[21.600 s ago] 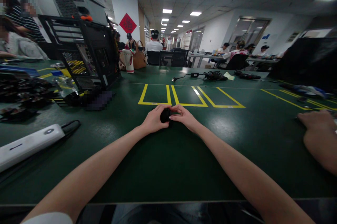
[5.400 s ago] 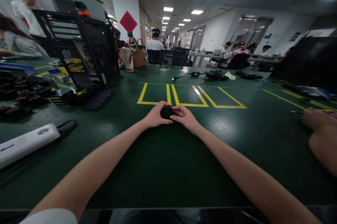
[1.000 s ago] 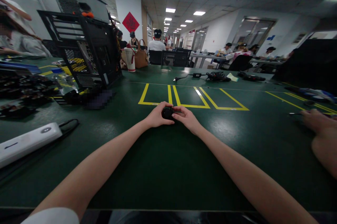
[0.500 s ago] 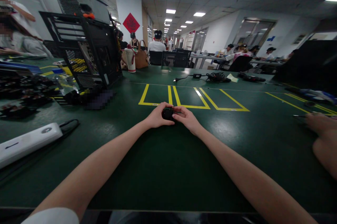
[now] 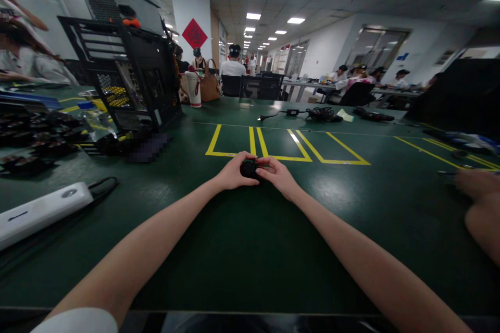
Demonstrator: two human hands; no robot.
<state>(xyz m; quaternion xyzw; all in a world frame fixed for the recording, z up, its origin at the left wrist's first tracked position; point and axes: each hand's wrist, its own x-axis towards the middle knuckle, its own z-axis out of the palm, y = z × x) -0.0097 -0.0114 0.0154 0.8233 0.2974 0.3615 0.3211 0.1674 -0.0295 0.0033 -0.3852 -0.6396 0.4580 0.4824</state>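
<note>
Both my arms reach forward over the dark green table (image 5: 242, 249). My left hand (image 5: 233, 172) and my right hand (image 5: 278, 174) meet around a small round black object (image 5: 248, 168), fingers curled on it from either side. The object rests at or just above the table top, right in front of yellow taped rectangles (image 5: 269, 145). Most of the object is hidden by my fingers.
A white power strip (image 5: 39, 213) with a black cable lies at the left. An open black computer case (image 5: 128, 80) and trays of dark parts (image 5: 31, 140) stand behind it. Another person's hand (image 5: 478, 202) rests at the right edge. Cables (image 5: 320, 112) lie farther back.
Almost nothing differs; my hands stay closed on the black object in the same spot, and the other person's hand at the right has shifted slightly.
</note>
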